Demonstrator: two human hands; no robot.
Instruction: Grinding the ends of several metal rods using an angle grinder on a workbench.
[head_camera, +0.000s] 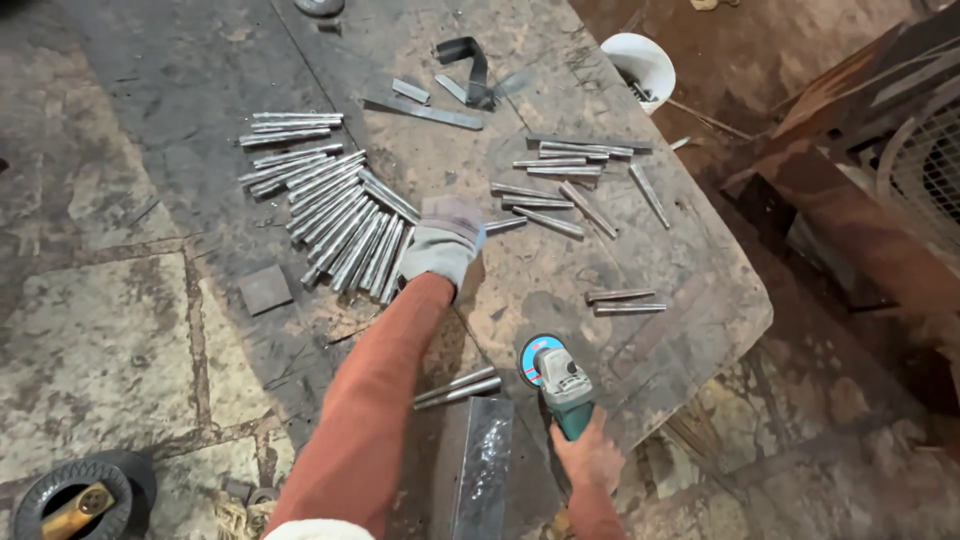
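Two hands at a metal table (680, 330)

Gloved left hand (443, 240), fingers together, rests beside the rods (335, 215). Right hand (590, 458) fingers grip the grinder (560, 380).

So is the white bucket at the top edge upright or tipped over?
Tipped. The white bucket lies on its side beyond the metal plate, its round mouth facing the camera with some dark contents inside that cannot be identified.

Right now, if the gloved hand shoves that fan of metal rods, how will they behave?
The metal rods look like rigid round steel, so they probably won't bend. Being round and lying loose side by side on the flat work slab, they would likely roll and scatter. Their shiny surfaces may slip in the gloved left hand.
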